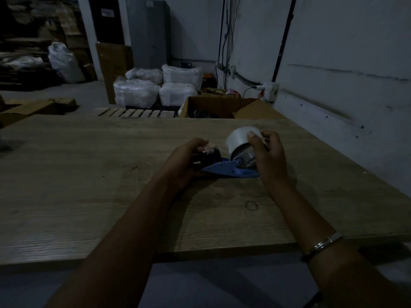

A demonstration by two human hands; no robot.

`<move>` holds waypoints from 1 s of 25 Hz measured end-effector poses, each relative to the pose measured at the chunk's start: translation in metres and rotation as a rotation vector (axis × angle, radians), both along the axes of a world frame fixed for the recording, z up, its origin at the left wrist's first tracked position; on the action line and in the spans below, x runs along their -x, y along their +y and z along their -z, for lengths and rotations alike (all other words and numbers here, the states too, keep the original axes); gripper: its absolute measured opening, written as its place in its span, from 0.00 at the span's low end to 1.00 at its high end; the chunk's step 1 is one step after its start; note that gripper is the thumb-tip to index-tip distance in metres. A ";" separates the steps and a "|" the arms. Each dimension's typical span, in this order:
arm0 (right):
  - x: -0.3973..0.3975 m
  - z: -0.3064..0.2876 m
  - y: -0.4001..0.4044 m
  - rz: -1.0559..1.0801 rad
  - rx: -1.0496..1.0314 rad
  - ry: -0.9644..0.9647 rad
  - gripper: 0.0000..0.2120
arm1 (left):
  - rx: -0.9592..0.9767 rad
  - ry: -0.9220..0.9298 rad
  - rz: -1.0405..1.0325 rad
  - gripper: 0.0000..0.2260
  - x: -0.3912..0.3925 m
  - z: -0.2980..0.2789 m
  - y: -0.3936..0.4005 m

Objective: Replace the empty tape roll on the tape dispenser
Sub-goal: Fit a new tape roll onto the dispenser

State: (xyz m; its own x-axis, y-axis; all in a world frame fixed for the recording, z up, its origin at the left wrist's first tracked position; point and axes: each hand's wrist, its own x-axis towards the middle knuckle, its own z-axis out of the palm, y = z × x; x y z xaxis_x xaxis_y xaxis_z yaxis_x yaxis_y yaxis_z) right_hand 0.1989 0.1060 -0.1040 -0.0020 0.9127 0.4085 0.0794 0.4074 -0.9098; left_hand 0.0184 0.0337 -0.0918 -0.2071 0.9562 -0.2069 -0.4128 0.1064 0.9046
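Head: tape dispenser point(224, 168) flat, lengthwise left-right.

Single view, head-worn, wide-angle. Position: above the near edge of a wooden table point(89, 174), close to it. Direction: forward and down, along both forearms toward the left hand point(186, 158) and right hand point(269, 152) at mid-table. Near field: table edge and floor below it. Far field: white sacks point(155, 85), an open cardboard box point(222, 105) and a grey cabinet point(149, 32) against the back wall. Right side: pale wall, bowed by the lens. No second view.
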 end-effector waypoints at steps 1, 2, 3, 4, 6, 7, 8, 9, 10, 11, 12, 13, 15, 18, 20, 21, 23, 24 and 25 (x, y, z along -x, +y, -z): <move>0.000 0.000 0.000 -0.001 -0.004 -0.008 0.25 | 0.001 -0.023 0.022 0.13 0.000 -0.001 -0.002; -0.001 0.000 0.000 -0.001 -0.006 -0.009 0.25 | 0.001 -0.037 0.042 0.15 -0.001 -0.001 -0.003; 0.000 0.001 0.000 0.000 -0.009 -0.007 0.25 | -0.002 -0.042 0.061 0.16 -0.001 -0.002 -0.004; 0.000 0.001 0.000 0.003 -0.012 -0.009 0.25 | -0.007 -0.043 0.081 0.17 -0.002 -0.003 -0.004; 0.000 0.001 0.000 0.013 -0.021 -0.024 0.27 | -0.012 -0.038 0.105 0.19 -0.002 -0.003 -0.005; 0.001 0.000 0.000 0.018 -0.026 -0.031 0.27 | -0.012 -0.030 0.108 0.20 -0.002 -0.003 -0.005; 0.001 0.000 0.000 0.021 -0.029 -0.037 0.27 | -0.013 -0.018 0.108 0.21 -0.003 -0.003 -0.005; 0.001 0.001 0.000 0.020 -0.033 -0.040 0.28 | -0.015 -0.003 0.103 0.22 -0.003 -0.002 -0.005; 0.000 0.001 -0.001 0.016 -0.038 -0.043 0.27 | -0.017 0.012 0.096 0.22 -0.004 -0.002 -0.005; 0.000 0.000 -0.001 0.012 -0.047 -0.047 0.27 | -0.018 0.025 0.089 0.24 -0.005 -0.001 -0.004; 0.000 0.000 -0.001 0.009 -0.056 -0.053 0.27 | -0.020 0.032 0.085 0.25 -0.006 -0.001 -0.004; 0.000 0.000 -0.002 0.010 -0.067 -0.059 0.26 | -0.020 0.022 0.082 0.27 -0.005 0.000 -0.003; 0.000 0.000 -0.002 0.027 -0.089 -0.064 0.24 | -0.015 -0.051 0.062 0.34 -0.002 0.001 -0.001; 0.000 -0.001 -0.003 0.050 -0.118 -0.068 0.20 | -0.025 0.028 -0.016 0.28 -0.001 0.001 0.000; 0.000 0.000 -0.003 0.046 -0.130 -0.084 0.20 | -0.025 0.179 -0.075 0.17 -0.003 0.003 0.002; 0.000 0.002 -0.003 0.046 -0.128 -0.099 0.22 | -0.026 0.224 -0.091 0.12 -0.004 0.004 0.002; -0.002 0.003 0.000 0.070 -0.132 -0.139 0.27 | -0.028 0.250 -0.096 0.09 -0.004 0.006 0.003; -0.002 0.004 0.001 0.086 -0.136 -0.149 0.28 | -0.033 0.252 -0.094 0.09 -0.004 0.006 0.003; -0.003 0.004 0.001 0.098 -0.140 -0.149 0.27 | -0.045 0.249 -0.091 0.09 -0.004 0.006 0.002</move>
